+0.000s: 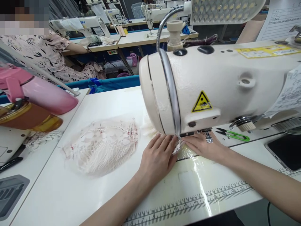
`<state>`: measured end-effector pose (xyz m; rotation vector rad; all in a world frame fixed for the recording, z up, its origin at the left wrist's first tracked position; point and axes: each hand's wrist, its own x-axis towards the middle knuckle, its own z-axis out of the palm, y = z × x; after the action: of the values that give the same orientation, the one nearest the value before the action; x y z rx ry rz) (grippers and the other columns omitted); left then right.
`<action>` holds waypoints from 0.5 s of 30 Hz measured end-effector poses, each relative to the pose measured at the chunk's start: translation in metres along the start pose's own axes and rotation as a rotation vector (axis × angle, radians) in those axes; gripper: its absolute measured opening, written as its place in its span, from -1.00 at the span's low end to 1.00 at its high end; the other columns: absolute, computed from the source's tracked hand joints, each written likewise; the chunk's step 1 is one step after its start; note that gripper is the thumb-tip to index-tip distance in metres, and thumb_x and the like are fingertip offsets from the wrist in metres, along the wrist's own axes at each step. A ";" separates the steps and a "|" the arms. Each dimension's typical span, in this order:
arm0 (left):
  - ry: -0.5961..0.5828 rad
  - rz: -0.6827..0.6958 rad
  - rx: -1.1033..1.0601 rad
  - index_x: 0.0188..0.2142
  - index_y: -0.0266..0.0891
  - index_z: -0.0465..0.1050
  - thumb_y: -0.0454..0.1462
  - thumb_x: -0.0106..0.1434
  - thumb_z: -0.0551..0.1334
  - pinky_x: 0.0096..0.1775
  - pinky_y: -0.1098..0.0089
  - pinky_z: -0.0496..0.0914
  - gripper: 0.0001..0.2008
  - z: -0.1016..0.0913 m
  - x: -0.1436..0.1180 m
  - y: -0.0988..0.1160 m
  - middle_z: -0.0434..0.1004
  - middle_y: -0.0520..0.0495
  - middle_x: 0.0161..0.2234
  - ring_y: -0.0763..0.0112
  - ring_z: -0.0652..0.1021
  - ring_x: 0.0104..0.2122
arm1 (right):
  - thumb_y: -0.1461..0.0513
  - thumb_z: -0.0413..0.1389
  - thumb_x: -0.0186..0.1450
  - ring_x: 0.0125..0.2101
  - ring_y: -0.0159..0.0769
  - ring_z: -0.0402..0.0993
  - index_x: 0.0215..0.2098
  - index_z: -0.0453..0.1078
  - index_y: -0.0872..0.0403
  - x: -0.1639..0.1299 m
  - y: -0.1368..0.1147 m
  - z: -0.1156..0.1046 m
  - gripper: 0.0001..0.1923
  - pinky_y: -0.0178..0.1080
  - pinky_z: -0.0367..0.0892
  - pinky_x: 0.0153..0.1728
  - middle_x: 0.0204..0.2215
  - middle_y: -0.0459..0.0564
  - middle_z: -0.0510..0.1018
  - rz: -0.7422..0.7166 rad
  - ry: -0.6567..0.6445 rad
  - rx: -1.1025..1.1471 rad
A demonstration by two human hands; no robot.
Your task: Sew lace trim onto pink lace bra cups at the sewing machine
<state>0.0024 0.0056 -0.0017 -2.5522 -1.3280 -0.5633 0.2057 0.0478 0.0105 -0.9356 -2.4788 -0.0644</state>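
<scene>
My left hand (158, 153) rests on the table just left of the needle area, its fingers stretched out and lying flat. A small piece of white lace (177, 147) shows beside its fingertips under the sewing machine head (162, 94). From the other side, my right hand (207, 146) reaches in below the machine arm. Its visible fingers are extended towards the lace, and some of them are hidden behind the machine's parts. Pale sheer fabric (148, 125) lies behind my left hand. The needle and the presser foot's tip are mostly hidden.
White lace pieces with red threads (101, 147) lie at left. Green thread snips (232, 135) and a phone (287, 150) are at right. A pink bottle (49, 91) and an amber container (33, 116) stand at left. A person (47, 56) sits beyond, near other sewing machines.
</scene>
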 end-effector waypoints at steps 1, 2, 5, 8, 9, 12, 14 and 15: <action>-0.002 0.002 0.020 0.04 -0.26 0.39 -0.25 0.28 0.11 0.04 0.11 0.37 -0.65 0.000 0.000 0.000 0.52 -0.13 -0.03 0.16 0.51 -0.04 | 0.38 -0.10 0.27 -0.39 -0.33 0.38 -0.28 0.41 -0.05 -0.001 0.001 0.000 -0.70 -0.21 0.31 -0.35 -0.40 -0.11 0.50 0.008 0.000 0.012; -0.003 0.007 0.038 0.04 -0.27 0.38 -0.26 0.29 0.11 0.05 0.10 0.36 -0.65 0.000 -0.001 0.000 0.52 -0.14 -0.03 0.16 0.51 -0.04 | 0.37 -0.11 0.28 -0.39 -0.33 0.38 -0.28 0.42 -0.06 -0.002 0.001 0.001 -0.69 -0.22 0.32 -0.36 -0.39 -0.11 0.51 0.013 0.004 0.027; -0.005 0.068 0.064 0.08 -0.30 0.34 -0.31 0.32 0.07 0.08 0.10 0.33 -0.65 0.000 -0.001 0.000 0.49 -0.13 0.01 0.19 0.49 0.00 | 0.36 -0.11 0.29 -0.39 -0.32 0.40 -0.24 0.44 -0.10 -0.005 0.002 0.003 -0.67 -0.23 0.36 -0.40 -0.36 -0.11 0.52 0.030 0.025 0.066; -0.011 0.180 0.050 0.09 -0.33 0.33 -0.36 0.33 0.05 0.11 0.15 0.32 -0.65 0.001 -0.002 -0.002 0.43 -0.13 0.07 0.25 0.46 0.05 | 0.36 -0.10 0.30 -0.40 -0.34 0.40 -0.21 0.44 -0.12 -0.005 0.002 0.003 -0.66 -0.24 0.36 -0.40 -0.36 -0.13 0.53 0.030 0.026 0.076; -0.015 0.202 0.047 0.09 -0.34 0.33 -0.36 0.33 0.05 0.12 0.16 0.32 -0.65 0.001 -0.002 -0.003 0.41 -0.14 0.08 0.26 0.45 0.06 | 0.37 -0.10 0.31 -0.41 -0.35 0.39 -0.22 0.44 -0.11 -0.005 0.002 0.003 -0.66 -0.25 0.35 -0.40 -0.37 -0.14 0.53 0.019 0.018 0.070; -0.030 0.227 0.049 0.10 -0.36 0.31 -0.35 0.34 0.04 0.11 0.16 0.34 -0.64 0.001 -0.004 -0.008 0.40 -0.17 0.09 0.25 0.45 0.06 | 0.37 -0.10 0.33 -0.46 -0.40 0.35 -0.24 0.44 -0.08 -0.001 -0.002 0.001 -0.68 -0.27 0.29 -0.41 -0.37 -0.16 0.53 -0.037 0.008 -0.030; -0.044 0.250 0.055 0.11 -0.37 0.30 -0.34 0.34 0.01 0.10 0.16 0.35 -0.63 0.000 -0.005 -0.012 0.40 -0.18 0.09 0.25 0.45 0.06 | 0.35 -0.05 0.33 -0.46 -0.38 0.35 -0.25 0.44 -0.05 0.001 -0.005 -0.001 -0.74 -0.26 0.25 -0.41 -0.38 -0.15 0.53 -0.055 0.018 -0.118; -0.055 0.262 0.061 0.11 -0.38 0.30 -0.34 0.34 0.00 0.10 0.17 0.35 -0.62 -0.001 -0.005 -0.014 0.39 -0.18 0.09 0.25 0.45 0.06 | 0.34 -0.02 0.32 -0.45 -0.36 0.35 -0.27 0.44 -0.04 0.002 -0.006 -0.001 -0.78 -0.24 0.24 -0.39 -0.40 -0.15 0.53 -0.057 0.025 -0.149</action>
<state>-0.0116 0.0093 -0.0028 -2.6498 -0.9856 -0.3993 0.2015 0.0444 0.0128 -0.9174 -2.5048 -0.2815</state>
